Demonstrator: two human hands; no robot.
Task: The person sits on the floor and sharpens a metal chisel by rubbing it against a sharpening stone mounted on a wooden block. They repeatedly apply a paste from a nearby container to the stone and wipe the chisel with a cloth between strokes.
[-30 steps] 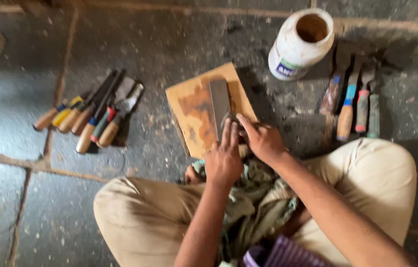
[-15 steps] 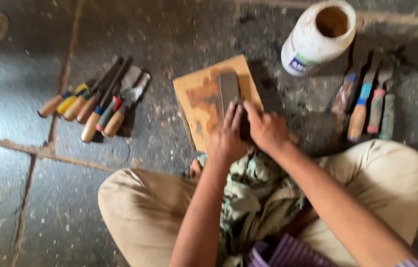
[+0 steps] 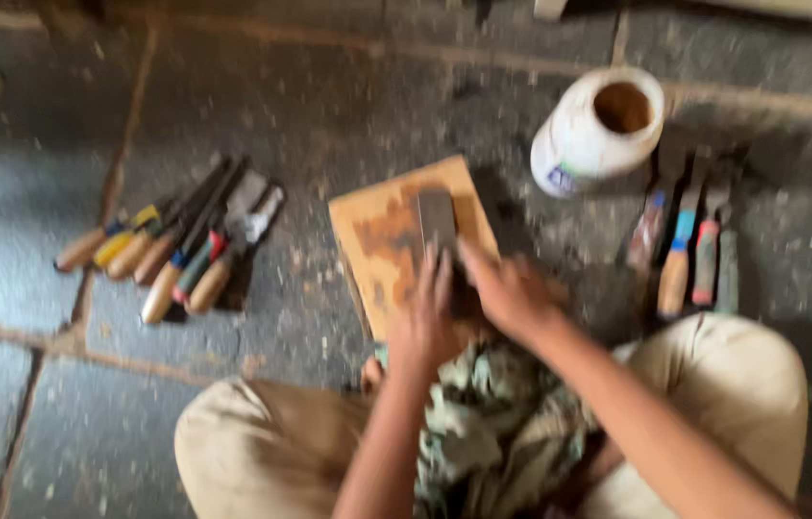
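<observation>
Since half a second ago, both hands have kept their place on the blade while the view has shifted, so the white jar now sits lower in the picture and everything is more blurred. A person sits cross-legged on a grey stone floor, seen from above. Their left hand (image 3: 425, 322) and right hand (image 3: 507, 293) lie side by side, fingers stretched forward and pressing down flat on a wide metal chisel blade (image 3: 437, 221). Neither hand is clenched; whether the right hand also wraps a handle beneath the palm cannot be told through the blur. The blade lies flat on a tan sharpening board (image 3: 382, 235), stained with darker orange patches, which rests on the floor just ahead of the hands and touches the person's knees. Beyond the right hand, farther from the body, stands an open white plastic jar (image 3: 589, 135). To the right of the right hand lies a short row of chisels (image 3: 685, 250) with orange, blue and red handles. Well off to the left of the left hand lies a larger bundle of wooden-handled chisels (image 3: 175, 255), packed side by side. A crumpled green patterned cloth (image 3: 492, 423) fills the lap, beneath the forearms.
</observation>
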